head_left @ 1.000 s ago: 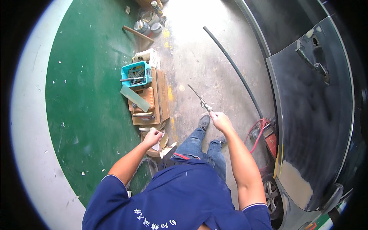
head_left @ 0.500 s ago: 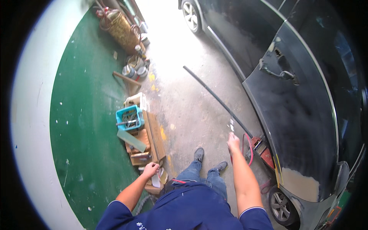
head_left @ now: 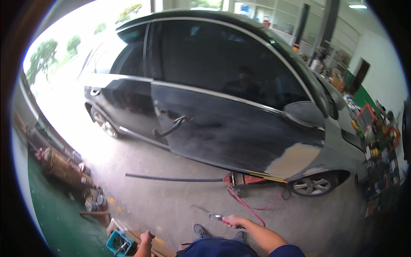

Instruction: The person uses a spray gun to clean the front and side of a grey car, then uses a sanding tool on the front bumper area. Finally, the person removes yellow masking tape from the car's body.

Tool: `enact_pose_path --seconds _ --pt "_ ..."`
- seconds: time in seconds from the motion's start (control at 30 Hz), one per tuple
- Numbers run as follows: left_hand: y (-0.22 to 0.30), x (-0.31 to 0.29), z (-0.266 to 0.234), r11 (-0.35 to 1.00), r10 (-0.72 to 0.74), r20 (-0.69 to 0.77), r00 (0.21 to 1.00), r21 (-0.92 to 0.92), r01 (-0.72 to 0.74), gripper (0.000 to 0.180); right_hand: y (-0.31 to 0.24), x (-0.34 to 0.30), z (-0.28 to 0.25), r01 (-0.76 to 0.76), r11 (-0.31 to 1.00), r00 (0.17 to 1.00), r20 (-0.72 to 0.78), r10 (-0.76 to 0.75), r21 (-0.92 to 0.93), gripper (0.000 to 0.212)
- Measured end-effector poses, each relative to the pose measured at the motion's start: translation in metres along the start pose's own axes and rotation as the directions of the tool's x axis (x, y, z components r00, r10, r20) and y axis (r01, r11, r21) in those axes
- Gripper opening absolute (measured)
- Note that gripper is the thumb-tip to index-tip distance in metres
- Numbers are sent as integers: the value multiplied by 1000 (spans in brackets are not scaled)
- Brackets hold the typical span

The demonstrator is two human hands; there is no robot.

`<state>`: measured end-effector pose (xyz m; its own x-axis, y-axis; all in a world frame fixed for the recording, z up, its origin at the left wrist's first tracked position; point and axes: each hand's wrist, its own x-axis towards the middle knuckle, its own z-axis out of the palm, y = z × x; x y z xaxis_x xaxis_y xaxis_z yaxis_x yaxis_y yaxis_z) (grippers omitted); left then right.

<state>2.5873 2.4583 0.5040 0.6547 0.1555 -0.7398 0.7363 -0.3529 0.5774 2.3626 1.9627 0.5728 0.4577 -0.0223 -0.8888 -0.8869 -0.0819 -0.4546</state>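
Note:
My right hand (head_left: 233, 221) is closed around a hand tool with a red handle and a silver metal head (head_left: 217, 217), held above the concrete floor. Its exact kind is too blurred to tell. A red hose (head_left: 248, 208) loops down from the floor jack and passes close to my right forearm. My left hand (head_left: 147, 236) is closed, low in front of me beside the cardboard box (head_left: 158, 247); whatever its fingers hold, if anything, cannot be made out. In front of me stands a dark car (head_left: 222, 124), its door dull and scuffed, with a beige filler patch (head_left: 293, 160) low near the front wheel.
A red floor jack (head_left: 242, 177) sits at the car's side, its long black handle (head_left: 175, 177) stretching left. At lower left are a blue bin (head_left: 115, 243) of tools, paint cans (head_left: 96, 201) and a rusty cylinder (head_left: 64, 169). Cluttered shelves (head_left: 381, 150) line the far right.
My view has swung up and right, so the whole side of the car now shows. The tool in my right hand has come into clearer sight. My left hand stays closed.

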Motion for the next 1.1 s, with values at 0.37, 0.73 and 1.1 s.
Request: enact_pose_path --seconds 0.37,0.73,1.1 --pt "163 -107 231 759 -1 483 875 -570 315 30 56 -162 -57 270 959 952 173 -253 -82 40" --pt "106 -215 299 956 -28 277 961 -273 107 40 213 -170 -156 681 100 694 -682 229 726 39" --pt "88 -209 315 986 30 252 967 150 -70 36 240 -260 -220 730 417 612 -789 -49 541 40"
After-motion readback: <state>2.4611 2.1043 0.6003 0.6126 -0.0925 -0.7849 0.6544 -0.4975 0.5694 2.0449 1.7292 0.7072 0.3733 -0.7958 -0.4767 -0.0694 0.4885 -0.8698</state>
